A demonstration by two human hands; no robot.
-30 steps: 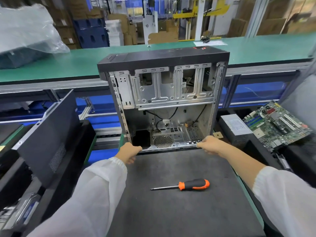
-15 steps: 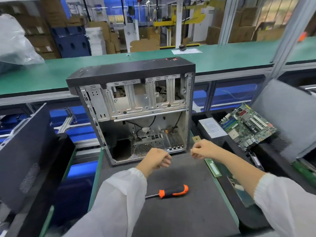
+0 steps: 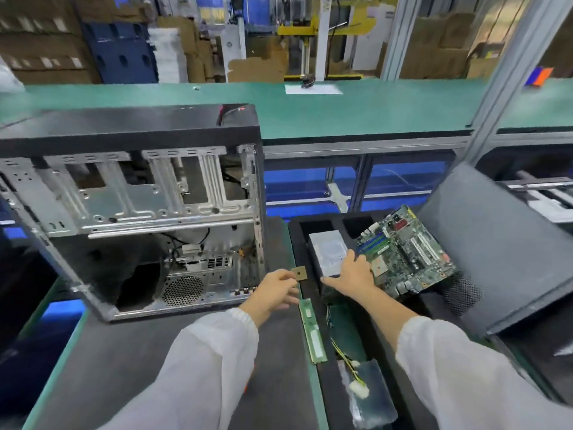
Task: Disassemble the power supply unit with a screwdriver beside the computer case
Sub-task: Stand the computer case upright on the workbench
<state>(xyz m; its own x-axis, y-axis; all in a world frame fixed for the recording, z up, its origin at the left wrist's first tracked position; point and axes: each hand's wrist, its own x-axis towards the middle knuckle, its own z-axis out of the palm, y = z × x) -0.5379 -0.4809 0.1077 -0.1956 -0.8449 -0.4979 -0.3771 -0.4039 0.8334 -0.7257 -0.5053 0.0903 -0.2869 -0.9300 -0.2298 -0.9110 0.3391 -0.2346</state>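
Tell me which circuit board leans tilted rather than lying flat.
The large green motherboard, propped against the grey panel; the narrow memory stick lies flat.

Landmark: power supply unit.
Left of it: computer case walled the mat.
Right of it: motherboard lay touching.
Near side: memory stick, loose cables lay there.
Above: open air.

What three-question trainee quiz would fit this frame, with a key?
1. True or false: the right hand rests on the power supply unit.
2. What lies right of the power supply unit: A motherboard, B keyboard, C monitor?
3. Fill in: the computer case stands with its open side facing the ____.

Key: 1 true. 2 A, the motherboard. 3 person.
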